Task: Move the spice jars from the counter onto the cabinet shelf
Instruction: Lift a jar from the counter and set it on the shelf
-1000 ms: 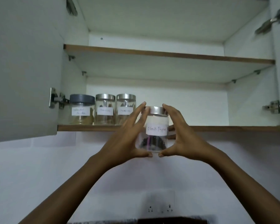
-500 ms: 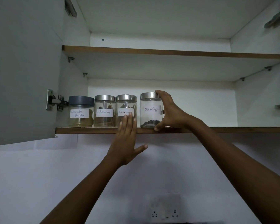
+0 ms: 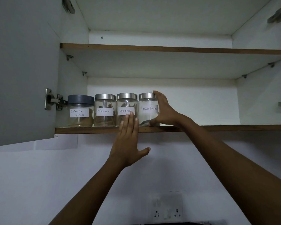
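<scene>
Glass Black Pepper jar on the lower shelf

It stands upright, rightmost in a row of four. The right hand grips its side, thumb low, fingertips at the lid. The left hand, fingers straight and together, is held flat in front of the neighbouring cinnamon jar.

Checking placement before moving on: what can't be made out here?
All in the head view:
Counter: below the bottom edge; jars left there unknown.
Black Pepper jar, right side: covered by the right hand.
Cinnamon jar beside it, label end and lower front: behind the left hand.
Upper shelf top: seen from below, hidden by its own board.
</scene>
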`<state>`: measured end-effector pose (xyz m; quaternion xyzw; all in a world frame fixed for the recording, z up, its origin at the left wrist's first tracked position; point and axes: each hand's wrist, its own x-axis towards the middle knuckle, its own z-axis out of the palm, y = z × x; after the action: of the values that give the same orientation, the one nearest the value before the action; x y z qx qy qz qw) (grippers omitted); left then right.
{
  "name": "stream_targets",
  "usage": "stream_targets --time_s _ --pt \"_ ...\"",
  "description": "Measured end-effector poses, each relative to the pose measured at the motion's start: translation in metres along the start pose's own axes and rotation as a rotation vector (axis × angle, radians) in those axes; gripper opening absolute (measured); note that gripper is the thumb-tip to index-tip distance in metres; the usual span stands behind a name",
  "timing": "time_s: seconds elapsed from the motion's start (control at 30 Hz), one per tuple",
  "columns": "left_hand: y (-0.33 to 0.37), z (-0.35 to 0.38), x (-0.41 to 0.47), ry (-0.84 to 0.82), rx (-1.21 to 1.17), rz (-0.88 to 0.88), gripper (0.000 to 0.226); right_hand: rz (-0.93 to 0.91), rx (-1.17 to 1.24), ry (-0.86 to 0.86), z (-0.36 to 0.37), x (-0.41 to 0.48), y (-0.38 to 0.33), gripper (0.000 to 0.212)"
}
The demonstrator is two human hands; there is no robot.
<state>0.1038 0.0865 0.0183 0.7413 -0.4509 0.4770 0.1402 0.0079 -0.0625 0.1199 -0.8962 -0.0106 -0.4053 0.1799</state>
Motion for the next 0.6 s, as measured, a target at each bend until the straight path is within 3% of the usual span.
stream_targets --time_s 0.13,0.2,0.3,0.37,0.47,0.6 --pt "-0.002 0.0 0.001 -0.015 -0.01 0.0 0.105 0.036 -0.025 -0.044 0.0 -0.013 -0.007 0.123" --pt "-0.003 -0.004 0.0 -0.031 -0.054 0.012 0.101 0.026 -0.158 0.051 0.005 -0.032 -0.013 0.121" --pt "0.004 -0.012 -0.014 0.076 -0.252 -0.002 0.083 -0.093 -0.489 0.323 0.018 -0.078 -0.019 0.094" --pt "0.018 -0.015 -0.034 0.192 -0.292 0.027 0.066 -0.178 -0.536 0.387 0.028 -0.117 -0.023 0.069" --pt "0.051 -0.01 -0.07 0.277 -0.387 0.079 0.047 -0.193 -0.493 0.36 0.036 -0.178 -0.018 0.051" --pt "0.105 -0.004 -0.127 0.23 -0.548 0.04 0.039 -0.083 -0.445 0.242 0.041 -0.253 0.002 0.044"
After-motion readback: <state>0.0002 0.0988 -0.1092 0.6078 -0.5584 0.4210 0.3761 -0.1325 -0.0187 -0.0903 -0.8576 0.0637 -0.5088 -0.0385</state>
